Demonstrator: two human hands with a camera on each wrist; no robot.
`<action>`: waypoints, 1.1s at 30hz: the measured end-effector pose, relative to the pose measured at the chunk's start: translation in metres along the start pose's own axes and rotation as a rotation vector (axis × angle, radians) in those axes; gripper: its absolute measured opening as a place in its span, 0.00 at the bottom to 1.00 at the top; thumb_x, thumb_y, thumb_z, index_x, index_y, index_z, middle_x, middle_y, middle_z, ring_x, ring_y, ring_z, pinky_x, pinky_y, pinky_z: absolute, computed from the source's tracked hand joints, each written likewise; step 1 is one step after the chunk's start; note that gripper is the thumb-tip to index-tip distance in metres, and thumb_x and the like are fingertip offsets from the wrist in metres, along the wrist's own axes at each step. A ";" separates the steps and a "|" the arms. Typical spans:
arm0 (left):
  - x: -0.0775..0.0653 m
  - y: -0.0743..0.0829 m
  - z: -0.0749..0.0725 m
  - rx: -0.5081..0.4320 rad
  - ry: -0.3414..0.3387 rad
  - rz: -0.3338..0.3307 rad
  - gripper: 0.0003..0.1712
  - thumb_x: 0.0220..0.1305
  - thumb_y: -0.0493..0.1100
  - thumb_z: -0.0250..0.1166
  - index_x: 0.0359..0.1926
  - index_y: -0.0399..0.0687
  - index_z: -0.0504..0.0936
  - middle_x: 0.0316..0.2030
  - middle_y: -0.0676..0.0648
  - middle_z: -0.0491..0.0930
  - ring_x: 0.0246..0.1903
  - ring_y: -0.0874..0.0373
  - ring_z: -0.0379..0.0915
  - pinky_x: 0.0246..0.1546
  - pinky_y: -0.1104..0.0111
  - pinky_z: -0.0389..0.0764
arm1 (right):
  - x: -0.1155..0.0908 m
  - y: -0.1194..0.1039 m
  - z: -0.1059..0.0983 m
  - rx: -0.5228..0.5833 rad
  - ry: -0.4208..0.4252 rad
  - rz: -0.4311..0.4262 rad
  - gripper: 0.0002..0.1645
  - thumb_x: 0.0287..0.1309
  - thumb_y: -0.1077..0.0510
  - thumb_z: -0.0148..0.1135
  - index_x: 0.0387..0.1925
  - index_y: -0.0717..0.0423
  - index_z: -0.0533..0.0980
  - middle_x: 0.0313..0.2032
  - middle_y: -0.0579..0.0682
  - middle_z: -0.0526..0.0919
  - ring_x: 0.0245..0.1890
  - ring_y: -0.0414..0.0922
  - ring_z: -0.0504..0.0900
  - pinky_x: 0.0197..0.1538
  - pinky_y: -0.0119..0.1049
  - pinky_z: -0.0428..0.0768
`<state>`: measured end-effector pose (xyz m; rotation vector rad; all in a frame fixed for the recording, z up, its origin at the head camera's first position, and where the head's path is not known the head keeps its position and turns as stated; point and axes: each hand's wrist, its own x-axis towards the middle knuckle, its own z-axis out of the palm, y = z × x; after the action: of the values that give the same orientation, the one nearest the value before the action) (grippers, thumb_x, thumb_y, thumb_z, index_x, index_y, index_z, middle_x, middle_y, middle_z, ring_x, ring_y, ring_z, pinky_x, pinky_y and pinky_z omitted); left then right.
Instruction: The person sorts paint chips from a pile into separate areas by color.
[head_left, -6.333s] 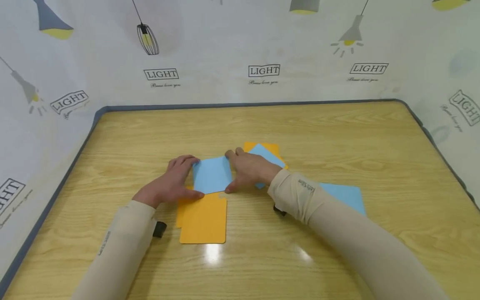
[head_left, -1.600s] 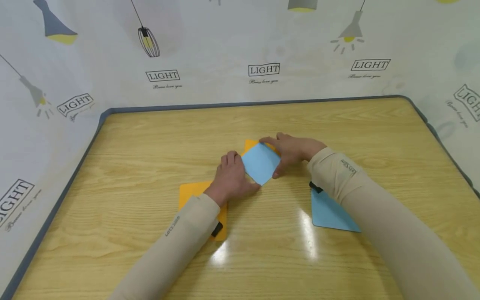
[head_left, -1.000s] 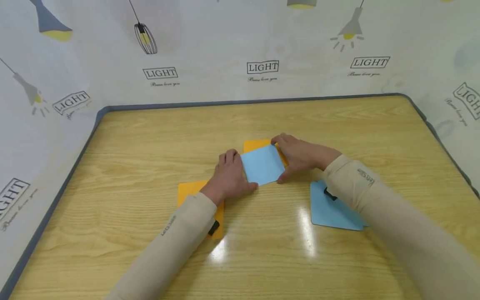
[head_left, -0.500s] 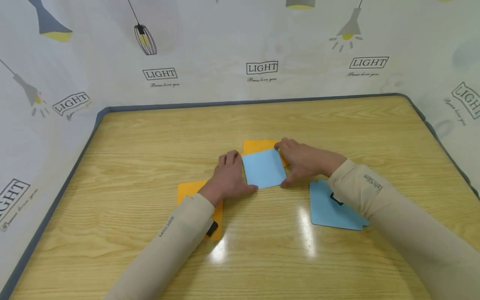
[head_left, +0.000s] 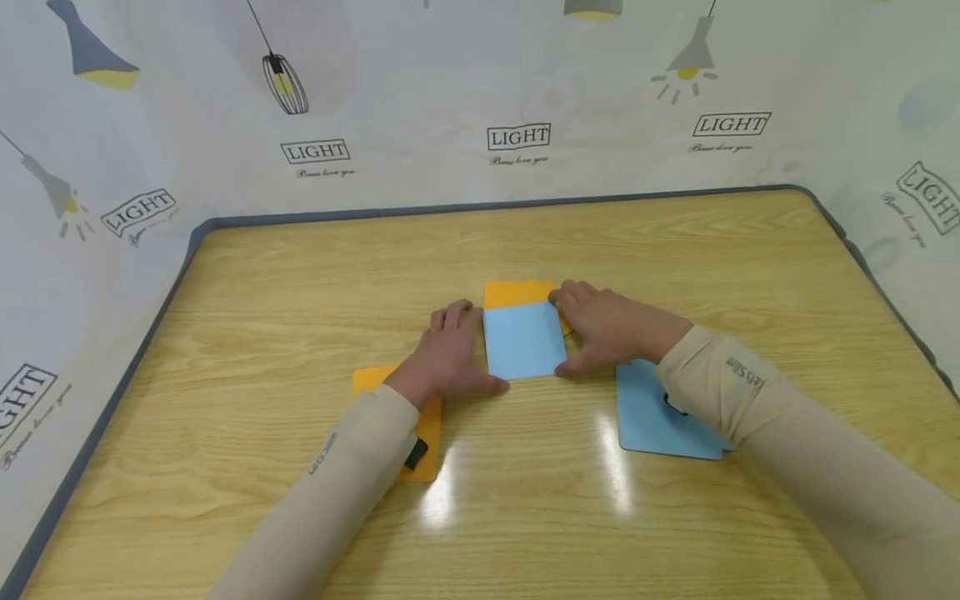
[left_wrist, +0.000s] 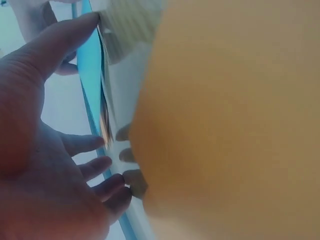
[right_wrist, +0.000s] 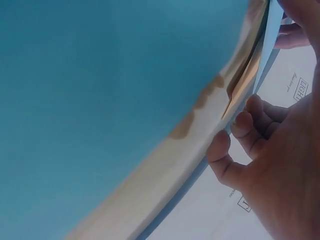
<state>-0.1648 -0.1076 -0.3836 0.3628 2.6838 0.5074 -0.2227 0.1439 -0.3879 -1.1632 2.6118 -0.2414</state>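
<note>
In the head view a blue square card (head_left: 525, 342) is held between both hands at the middle of the table, overlapping an orange card (head_left: 517, 292) behind it. The left hand (head_left: 450, 350) grips its left side, thumb at the near corner and index finger at the far corner. On the opposite side the right hand (head_left: 603, 323) grips the two right corners with thumb and fingertips. The left wrist view shows the blue card (left_wrist: 89, 60) edge-on under the thumb. From the right wrist, a gap shows between the blue card (right_wrist: 270, 45) and the orange card (right_wrist: 247, 75).
Orange cards (head_left: 429, 433) lie on the table, partly under the left forearm. Overlapping blue cards (head_left: 645, 421) lie near the right forearm. The wooden table (head_left: 525, 517) is bordered by a dark edging and a printed wall covering (head_left: 420, 100).
Both hands moved from the left orange cards to the middle. Over the last second and a half, the held blue card turned from a diamond to nearly square-on and came slightly nearer.
</note>
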 end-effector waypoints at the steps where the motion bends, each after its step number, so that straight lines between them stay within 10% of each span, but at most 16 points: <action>1: 0.000 -0.001 0.000 0.003 -0.003 0.002 0.63 0.50 0.63 0.74 0.76 0.41 0.49 0.74 0.40 0.42 0.70 0.41 0.39 0.67 0.50 0.54 | 0.000 -0.001 0.000 -0.011 0.009 -0.009 0.59 0.46 0.32 0.71 0.64 0.69 0.60 0.55 0.61 0.67 0.52 0.53 0.68 0.55 0.48 0.73; 33: 0.003 -0.010 -0.004 -0.039 -0.016 0.035 0.64 0.50 0.60 0.76 0.76 0.43 0.48 0.74 0.41 0.41 0.70 0.41 0.37 0.68 0.51 0.50 | 0.000 -0.009 -0.001 0.126 0.021 0.024 0.58 0.46 0.34 0.70 0.63 0.69 0.58 0.43 0.54 0.64 0.42 0.49 0.67 0.48 0.41 0.71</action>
<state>-0.1705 -0.1166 -0.3846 0.4017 2.6519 0.5638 -0.2171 0.1379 -0.3847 -1.0914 2.5851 -0.4093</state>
